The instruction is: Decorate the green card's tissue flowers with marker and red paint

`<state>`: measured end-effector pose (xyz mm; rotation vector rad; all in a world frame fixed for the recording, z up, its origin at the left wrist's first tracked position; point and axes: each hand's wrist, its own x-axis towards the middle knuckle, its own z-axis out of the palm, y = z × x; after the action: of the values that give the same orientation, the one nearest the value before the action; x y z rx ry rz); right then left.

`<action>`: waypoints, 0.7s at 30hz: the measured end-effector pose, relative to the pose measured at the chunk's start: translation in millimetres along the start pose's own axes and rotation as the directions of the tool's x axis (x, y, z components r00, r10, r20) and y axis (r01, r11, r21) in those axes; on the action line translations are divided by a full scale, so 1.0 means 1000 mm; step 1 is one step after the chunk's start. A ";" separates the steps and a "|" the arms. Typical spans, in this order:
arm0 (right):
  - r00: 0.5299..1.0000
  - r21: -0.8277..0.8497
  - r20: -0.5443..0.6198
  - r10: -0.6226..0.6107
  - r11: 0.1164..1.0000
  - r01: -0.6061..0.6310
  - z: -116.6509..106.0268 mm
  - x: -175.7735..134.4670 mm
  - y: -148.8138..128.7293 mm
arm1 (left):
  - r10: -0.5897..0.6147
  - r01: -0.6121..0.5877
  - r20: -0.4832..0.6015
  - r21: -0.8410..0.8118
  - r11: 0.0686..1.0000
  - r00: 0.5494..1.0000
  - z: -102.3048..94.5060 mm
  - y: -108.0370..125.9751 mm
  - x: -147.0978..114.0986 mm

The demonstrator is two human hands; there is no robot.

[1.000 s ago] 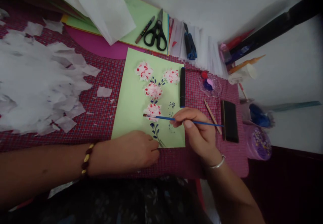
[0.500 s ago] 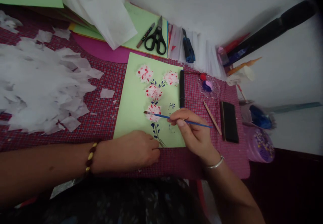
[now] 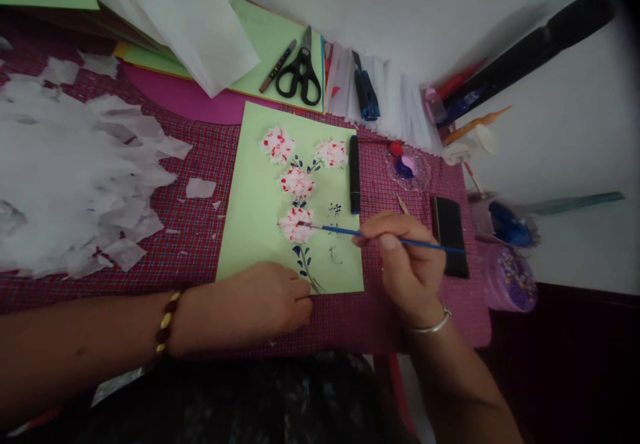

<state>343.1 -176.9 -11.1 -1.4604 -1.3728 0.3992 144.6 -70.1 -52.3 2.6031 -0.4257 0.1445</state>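
Observation:
My right hand (image 3: 407, 257) pinches a thin paintbrush (image 3: 345, 231) with a blue handle. The brush's dark tip is over the lowest flower (image 3: 295, 224), a ruffled white paper bloom dabbed with red; whether it touches cannot be made out. Several such flowers, with dark blue leaves and a painted stem, are on a light green sheet (image 3: 240, 184). Dark handwritten characters (image 3: 335, 211) run down the sheet's right side. My left hand (image 3: 250, 304) rests with curled fingers on the sheet's lower edge, beside the stem; its fingertips are partly hidden.
A pile of white paper pieces (image 3: 75, 177) spreads at left. Scissors (image 3: 303, 74) and a marker (image 3: 277, 64) lie on green paper behind. A black pen (image 3: 355, 174) lies along the sheet; right of it are a paint dish (image 3: 417, 177), a pencil (image 3: 402, 204) and a black phone-like slab (image 3: 450, 231).
My right hand and the brush have moved right, the tip passing from the flower's left edge to its middle. My left hand stays at the sheet's lower edge. The whole view has shifted slightly.

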 end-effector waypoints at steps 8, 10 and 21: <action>0.994 0.014 -0.047 0.099 0.995 -0.098 0.000 -0.001 0.005 | 0.005 -0.005 0.027 0.027 1.000 1.000 0.000 0.000 0.001; 0.997 0.019 -0.045 0.065 0.998 -0.064 -0.001 -0.002 0.004 | -0.002 0.002 0.018 0.025 1.000 1.000 0.001 0.000 0.001; 0.997 -0.012 0.071 0.013 1.000 -0.012 -0.010 -0.005 0.001 | -0.019 0.018 0.010 0.039 0.999 1.000 0.003 0.002 0.002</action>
<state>350.2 -185.5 -9.5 -1.4773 -1.4255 0.4552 146.2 -73.3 -53.5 2.6465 -0.4064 0.1338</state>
